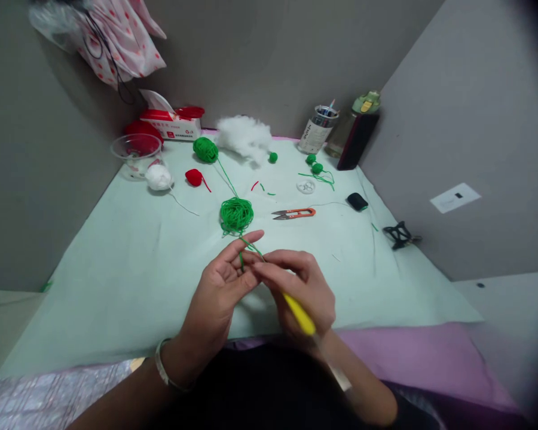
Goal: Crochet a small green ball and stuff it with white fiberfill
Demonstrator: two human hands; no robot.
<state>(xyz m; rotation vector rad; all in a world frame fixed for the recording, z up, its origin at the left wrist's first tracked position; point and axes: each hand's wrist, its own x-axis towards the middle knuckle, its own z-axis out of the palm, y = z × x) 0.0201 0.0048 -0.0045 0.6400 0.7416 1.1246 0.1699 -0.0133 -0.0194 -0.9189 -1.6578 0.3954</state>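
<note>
My right hand [302,289] grips a crochet hook [299,313] by its yellow handle; the shaft points up and left toward the green strand. Green yarn [241,261] runs over the raised index finger of my left hand [226,278], whose thumb and other fingers pinch it near the hook's tip. The fingers hide whatever stitches are there. Just beyond the hands lies a loose heap of green yarn [236,215], joined by a strand to a green yarn ball [205,150] farther back.
Orange thread snips [295,213] lie right of the heap. Farther back are white stuffing [245,138], a red yarn piece [194,177], a white yarn ball [158,177], small green balls [317,168] and a clear tub [137,156]. A pen holder [316,132] and bottle [344,131] stand back right.
</note>
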